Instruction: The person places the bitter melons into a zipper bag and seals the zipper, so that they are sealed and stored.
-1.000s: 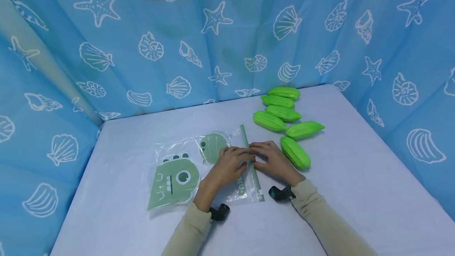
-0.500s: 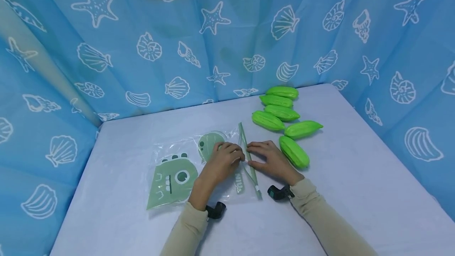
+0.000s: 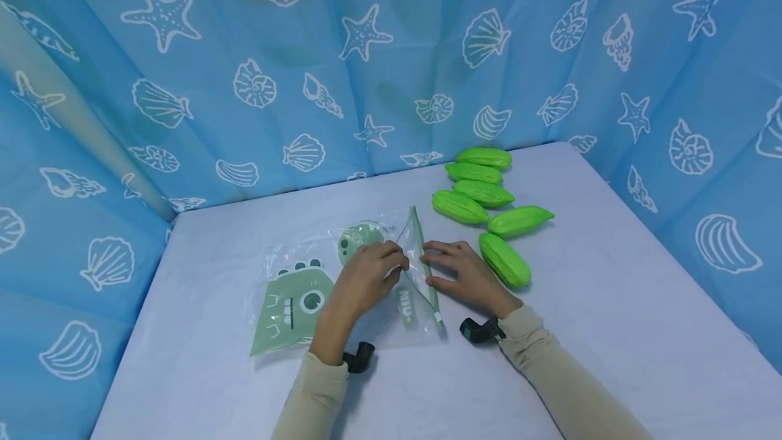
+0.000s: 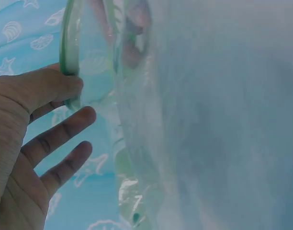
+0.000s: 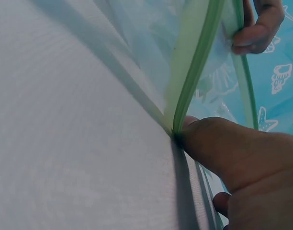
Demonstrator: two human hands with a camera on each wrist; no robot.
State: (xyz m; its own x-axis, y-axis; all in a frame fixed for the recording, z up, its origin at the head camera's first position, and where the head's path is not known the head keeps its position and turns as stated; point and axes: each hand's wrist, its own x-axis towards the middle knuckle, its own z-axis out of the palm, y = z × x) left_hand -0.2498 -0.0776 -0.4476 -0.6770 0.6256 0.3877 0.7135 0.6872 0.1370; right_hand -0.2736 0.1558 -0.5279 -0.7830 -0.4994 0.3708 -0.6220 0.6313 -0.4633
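Observation:
A clear zip bag with green cartoon prints lies flat on the table, its mouth parted toward the right. My left hand pinches one green zip strip between thumb and forefinger and holds it raised; its other fingers are spread in the left wrist view. My right hand holds the opposite zip strip low at the tabletop, the thumb on its edge; some fingers are hidden in the right wrist view. A white slider sits at the strip's near end.
Several bright green, ridged, elongated fruits lie beyond and beside my right hand, the nearest close to its wrist. A blue curtain with white shells borders the white-covered table.
My left hand has drawn left with its strip, away from my right hand, and the bag's mouth has widened into a gap. The right hand stays nearly in place; the fruits are unmoved.

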